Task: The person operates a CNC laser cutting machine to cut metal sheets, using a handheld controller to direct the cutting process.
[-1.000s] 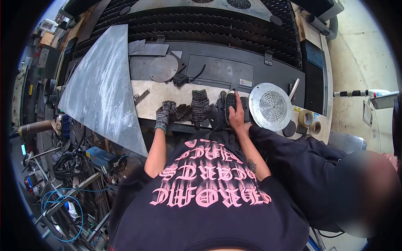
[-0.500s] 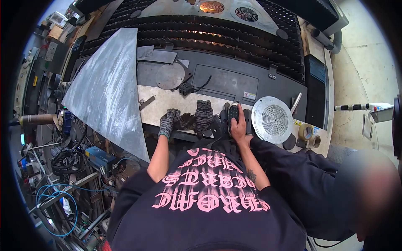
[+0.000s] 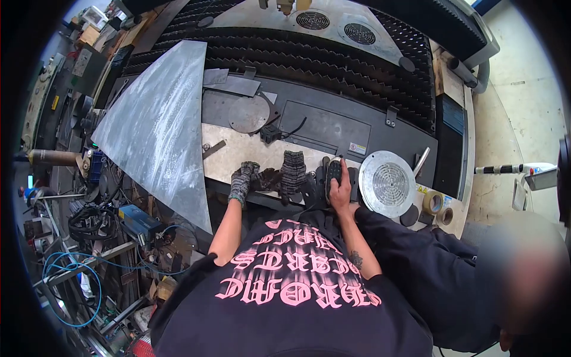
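Observation:
My left hand (image 3: 242, 182), in a grey knit glove, rests loosely at the front edge of the pale bench top with its fingers partly visible. Right of it lies a dark, crumpled work glove (image 3: 266, 179). Beside that is a striped grey knit glove (image 3: 292, 171), its cuff upward. My bare right hand (image 3: 341, 194) is wrapped round a black handheld remote control (image 3: 335, 171) with rows of buttons, index finger stretched along its side. A round metal plate with a slotted pattern (image 3: 389, 183) leans close to the right of that hand.
A large triangular metal sheet (image 3: 157, 119) overhangs the left side. Behind the bench is a toothed cutting bed (image 3: 321, 71) bearing a cut sheet (image 3: 267, 16), with a cutting head (image 3: 285, 6) above. Tape rolls (image 3: 433, 204) lie at right. Another person's dark sleeve (image 3: 416, 250) is close by.
The orange glow on the cutting bed has gone out, and the cutting head shows more fully at the top. My view has shifted slightly. Both hands keep about the same place.

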`<state>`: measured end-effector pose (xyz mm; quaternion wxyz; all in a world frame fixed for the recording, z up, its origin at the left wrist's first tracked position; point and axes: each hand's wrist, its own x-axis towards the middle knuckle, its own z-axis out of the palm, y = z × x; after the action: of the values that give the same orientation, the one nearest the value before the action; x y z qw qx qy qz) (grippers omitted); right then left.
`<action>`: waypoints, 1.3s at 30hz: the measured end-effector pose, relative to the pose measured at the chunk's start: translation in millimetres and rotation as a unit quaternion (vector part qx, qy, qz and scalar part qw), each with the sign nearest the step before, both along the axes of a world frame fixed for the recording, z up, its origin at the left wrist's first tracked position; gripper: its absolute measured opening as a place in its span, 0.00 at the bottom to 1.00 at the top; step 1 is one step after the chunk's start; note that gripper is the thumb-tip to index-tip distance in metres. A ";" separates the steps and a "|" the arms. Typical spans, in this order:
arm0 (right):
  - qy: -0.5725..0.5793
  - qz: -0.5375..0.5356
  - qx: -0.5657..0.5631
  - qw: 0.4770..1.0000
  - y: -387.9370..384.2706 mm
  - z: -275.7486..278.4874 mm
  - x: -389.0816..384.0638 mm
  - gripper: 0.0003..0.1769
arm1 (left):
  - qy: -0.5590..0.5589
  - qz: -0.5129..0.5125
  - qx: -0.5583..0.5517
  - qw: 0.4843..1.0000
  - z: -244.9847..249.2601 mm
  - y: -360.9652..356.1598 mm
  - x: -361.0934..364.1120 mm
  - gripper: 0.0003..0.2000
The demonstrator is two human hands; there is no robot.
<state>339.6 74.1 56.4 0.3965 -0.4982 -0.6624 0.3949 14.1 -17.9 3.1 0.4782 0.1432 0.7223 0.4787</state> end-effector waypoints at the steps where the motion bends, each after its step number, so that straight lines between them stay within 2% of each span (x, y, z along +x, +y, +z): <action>1: -0.003 -0.002 -0.001 1.000 0.1 0.2 -0.3 0.36 | 0.018 -0.017 -0.018 1.000 -7.4 -2.6 -3.3 0.17; 3: -0.021 -0.013 0.001 1.000 -1.2 -5.8 1.0 0.35 | 0.215 -0.159 0.015 0.963 -54.1 -11.2 -11.5 0.15; 6: 0.018 -0.006 -0.007 1.000 -1.5 -11.5 -4.4 0.35 | 0.425 -0.315 -0.003 0.849 -93.1 -25.2 -25.8 0.18; 8: -0.014 0.003 -0.044 0.999 -3.8 -5.2 -3.7 0.35 | 0.388 -0.387 -0.066 0.834 -24.2 -19.6 -11.1 0.22; 9: -0.059 0.007 -0.032 0.998 -2.1 -9.9 -1.3 0.35 | 0.370 -0.361 -0.035 0.856 -40.1 -23.1 -10.8 0.20; 10: -0.086 0.009 -0.030 0.996 -1.2 -11.7 -0.3 0.35 | 0.395 -0.264 0.059 0.878 -94.1 -37.6 -11.7 0.20; 11: -0.055 0.013 -0.019 0.998 -2.7 -9.9 -2.2 0.36 | 0.546 -0.299 0.045 0.781 -102.1 -41.6 -9.3 0.21; 12: -0.062 0.013 -0.022 0.998 -4.0 -10.1 -2.4 0.37 | 0.422 -0.256 0.041 0.869 -109.1 -43.7 -9.6 0.21; 13: -0.059 0.016 0.016 0.998 -4.0 -9.9 -3.0 0.36 | 0.293 -0.228 0.051 0.927 -71.2 -40.1 -9.2 0.18; 14: -0.075 0.024 0.030 0.996 -5.0 -12.2 1.6 0.36 | 0.156 -0.112 0.001 0.981 -34.6 -42.9 -0.9 0.18; 15: -0.089 0.017 0.050 0.995 -1.6 -17.4 4.5 0.37 | 0.169 -0.036 -0.019 0.985 -36.7 -42.4 11.0 0.21; 16: -0.077 0.029 0.055 0.995 -0.3 -18.5 6.0 0.37 | 0.065 0.019 0.044 0.997 -30.8 -42.3 18.1 0.20; 18: -0.059 0.038 0.065 0.995 0.4 -19.4 10.0 0.38 | 0.021 -0.022 0.035 0.999 -18.5 -39.2 18.3 0.18; 19: -0.055 0.029 0.057 0.996 -0.6 -16.1 6.6 0.38 | 0.174 -0.119 0.026 0.977 -18.3 -39.9 9.4 0.17; 20: -0.056 0.034 0.049 0.997 -2.1 -7.8 3.4 0.38 | 0.316 -0.216 0.018 0.924 -25.8 -40.9 1.0 0.17; 21: -0.030 0.026 -0.014 0.999 -3.8 -5.1 -0.1 0.36 | 0.415 -0.259 0.009 0.872 -37.7 -40.9 -1.7 0.19; 22: -0.102 0.020 0.012 0.994 -5.7 0.8 -1.9 0.36 | 0.439 -0.255 0.079 0.858 -43.1 -43.7 -7.5 0.19; 23: -0.073 0.016 -0.008 0.997 -7.7 3.9 -2.8 0.36 | 0.492 -0.314 -0.014 0.812 -51.3 -41.6 -4.6 0.19; 24: -0.079 0.010 -0.021 0.997 -6.4 5.0 -3.6 0.35 | 0.477 -0.339 -0.083 0.807 -30.3 -34.1 -1.3 0.18; 25: -0.023 0.015 -0.050 0.998 -6.9 12.4 -6.9 0.35 | 0.496 -0.297 -0.001 0.816 -40.3 -37.5 -2.9 0.19; 26: -0.014 0.017 -0.043 0.999 -6.1 4.2 -4.7 0.35 | 0.471 -0.278 0.006 0.837 -50.3 -40.3 -3.3 0.18; 27: 0.026 0.019 -0.022 0.999 -5.2 -1.6 -3.9 0.35 | 0.193 -0.124 -0.012 0.973 -68.6 -39.0 -2.3 0.14; 28: 0.016 0.010 -0.010 1.000 -4.2 -8.2 -2.2 0.34 | 0.087 -0.031 0.099 0.991 -54.9 -37.2 6.4 0.13; 30: -0.003 -0.002 0.016 1.000 -3.9 -5.5 -3.0 0.35 | -0.073 0.080 0.065 0.992 -22.7 -34.7 13.3 0.15; 33: 0.000 -0.016 0.032 0.999 -3.9 -1.5 -4.3 0.35 | -0.108 0.077 0.069 0.989 -25.7 -35.5 8.7 0.14; 36: 0.000 -0.023 0.023 0.999 -3.9 1.2 -5.7 0.35 | -0.101 0.069 0.026 0.992 9.8 -30.4 14.2 0.14; 37: 0.008 -0.022 0.016 1.000 -3.6 -0.1 -5.3 0.35 | -0.060 0.051 0.022 0.997 4.5 -31.5 14.6 0.19; 39: 0.003 -0.018 0.024 1.000 -2.9 -2.5 -4.7 0.35 | -0.032 0.036 0.031 0.998 -5.6 -33.0 12.7 0.20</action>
<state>334.9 71.2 53.9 0.4176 -0.4995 -0.6609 0.3733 26.8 -50.9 -2.5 0.4790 0.1169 0.6960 0.5219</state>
